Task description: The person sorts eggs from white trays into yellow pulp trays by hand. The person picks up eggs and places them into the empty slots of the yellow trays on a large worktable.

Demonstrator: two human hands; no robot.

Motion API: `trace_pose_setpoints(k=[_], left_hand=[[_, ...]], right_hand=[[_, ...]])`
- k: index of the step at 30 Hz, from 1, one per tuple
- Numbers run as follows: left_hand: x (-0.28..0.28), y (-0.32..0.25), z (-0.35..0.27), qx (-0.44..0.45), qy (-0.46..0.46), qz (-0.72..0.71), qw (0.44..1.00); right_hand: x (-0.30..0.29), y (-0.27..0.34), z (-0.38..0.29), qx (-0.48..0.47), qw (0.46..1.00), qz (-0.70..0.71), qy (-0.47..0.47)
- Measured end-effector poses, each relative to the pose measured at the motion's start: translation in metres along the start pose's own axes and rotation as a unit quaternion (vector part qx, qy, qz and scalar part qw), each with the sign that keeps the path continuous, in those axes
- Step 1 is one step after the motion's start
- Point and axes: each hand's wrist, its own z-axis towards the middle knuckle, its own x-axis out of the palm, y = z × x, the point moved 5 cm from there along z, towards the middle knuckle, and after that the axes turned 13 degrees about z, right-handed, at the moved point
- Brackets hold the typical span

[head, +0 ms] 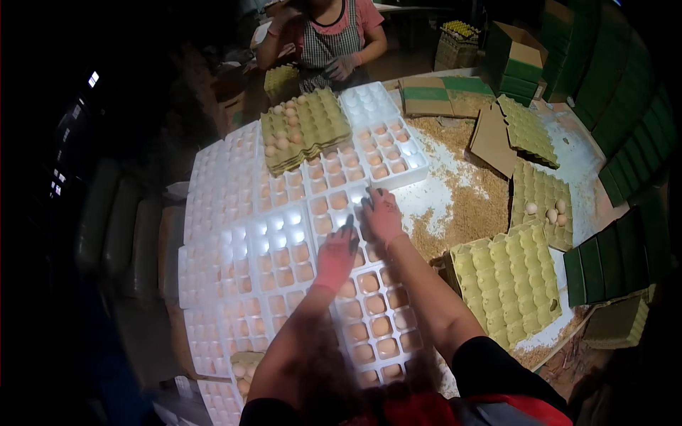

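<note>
My left hand [339, 251], in a pinkish-red work glove with dark fingertips, reaches over a white foam egg tray [349, 193]. Its fingers point forward into the tray's middle cells. Just to the right, my right hand [381, 214], gloved alike, has its fingers bent down at the tray's right side. Whether either hand has an egg is hidden by the fingers and blur. Eggs [339, 201] sit in the far left cells, while some cells beside the fingers look bare and white. Closer to my body lies another foam tray [373, 282] with brown eggs in most visible cells.
Filled foam trays [224, 183] cover the left. Ahead, stacked pulp trays [319, 120] hold loose eggs. Grain-like husks [474, 197], a pulp tray stack [506, 287] and cardboard [493, 138] lie right. Green cartons [613, 96] stand beyond. A person in a checked apron [333, 45] stands opposite.
</note>
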Motion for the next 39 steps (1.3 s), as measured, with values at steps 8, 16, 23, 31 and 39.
trace_pose_setpoints(k=[8,16,23,31,39], left_hand=[[-0.045,-0.016,-0.026,0.096,0.099,-0.630,0.764],[-0.031,0.047,-0.049,-0.175,0.036,-0.713,0.677],[-0.122,0.104,-0.207,-0.237,-0.002,-0.497,0.835],[-0.190,0.058,-0.389,-0.117,0.021,-0.164,0.979],[-0.105,0.045,-0.377,0.075,0.006,0.266,0.961]], right_hand=[[-0.020,0.061,-0.110,-0.065,0.968,0.130,0.204],[0.042,0.054,-0.009,-0.069,0.989,0.037,0.129],[-0.021,0.063,-0.054,-0.046,0.995,0.061,0.058],[-0.057,0.203,-0.351,-0.118,0.913,0.105,0.376],[-0.004,0.195,-0.369,-0.173,0.927,-0.040,0.331]])
